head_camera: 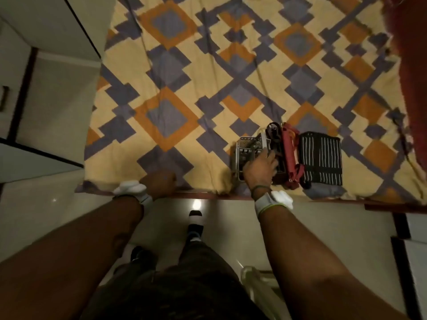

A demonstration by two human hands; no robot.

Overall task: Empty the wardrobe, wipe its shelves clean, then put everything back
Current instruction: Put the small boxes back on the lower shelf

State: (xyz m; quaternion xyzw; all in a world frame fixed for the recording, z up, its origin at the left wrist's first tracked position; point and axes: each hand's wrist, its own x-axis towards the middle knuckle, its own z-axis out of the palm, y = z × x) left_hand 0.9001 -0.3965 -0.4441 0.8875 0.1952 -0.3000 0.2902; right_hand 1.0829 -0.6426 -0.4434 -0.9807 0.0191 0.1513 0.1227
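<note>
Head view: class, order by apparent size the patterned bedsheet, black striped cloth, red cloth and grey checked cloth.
1. patterned bedsheet
2. black striped cloth
3. grey checked cloth and red cloth: unranked, they look alike and the right hand hides part of the grey one.

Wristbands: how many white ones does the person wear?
2. One wristband is on the left wrist; the second wristband is on the right wrist. None seems hidden.

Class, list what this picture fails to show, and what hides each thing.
Head view, right hand: fingertips buried in the folded clothes, grip unclear.
Head view, left hand: curled at the edge of the quilt; palm hidden by its back.
Head view, red fabric: cut off by the right edge.
</note>
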